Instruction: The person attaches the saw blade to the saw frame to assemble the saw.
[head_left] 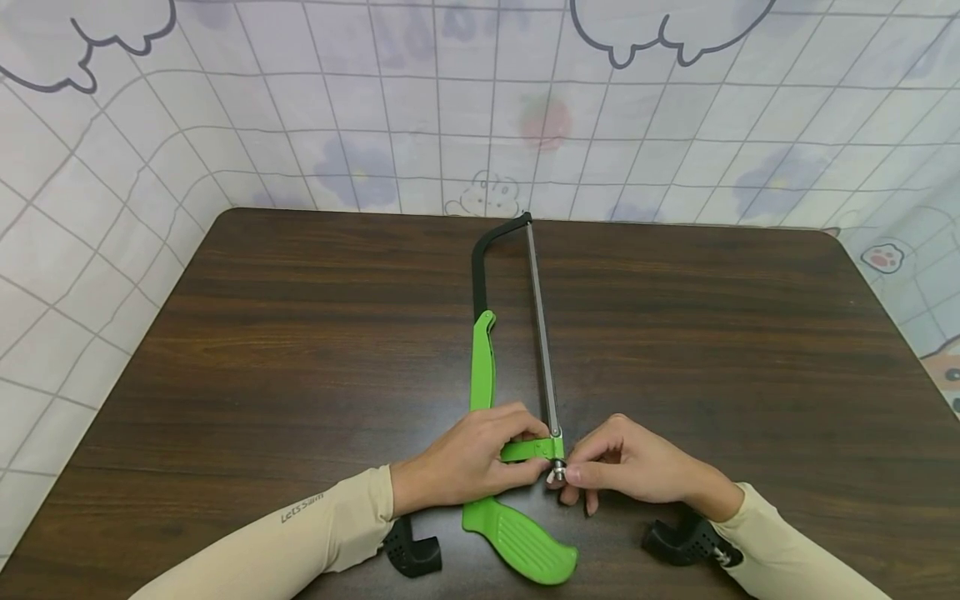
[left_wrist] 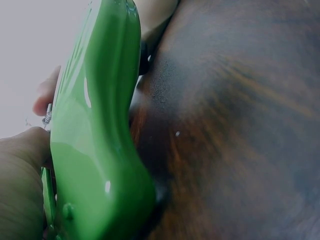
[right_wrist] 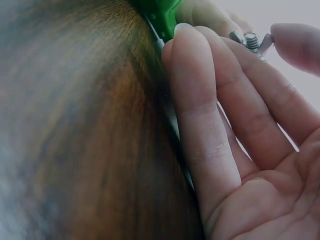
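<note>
A hacksaw (head_left: 482,367) with a green body, a black front frame and a straight silver blade (head_left: 542,333) lies on the table, blade toward the right. My left hand (head_left: 480,454) grips the short green arm at the blade's near end, thumb below and fingers above. Its green handle (left_wrist: 100,150) fills much of the left wrist view. At that arm's end sits a metal wing nut (right_wrist: 251,42) on a threaded stud. My right hand (head_left: 637,462) pinches this nut between thumb and index finger; the other fingers are bent beneath.
The brown wood-grain table (head_left: 300,333) reaches back to a wall covering (head_left: 465,108) with a grid and cartoon pattern. Black wrist mounts (head_left: 412,550) hang under both cream sleeves (head_left: 300,533), close to the tabletop. The hacksaw's front tip lies near the far table edge.
</note>
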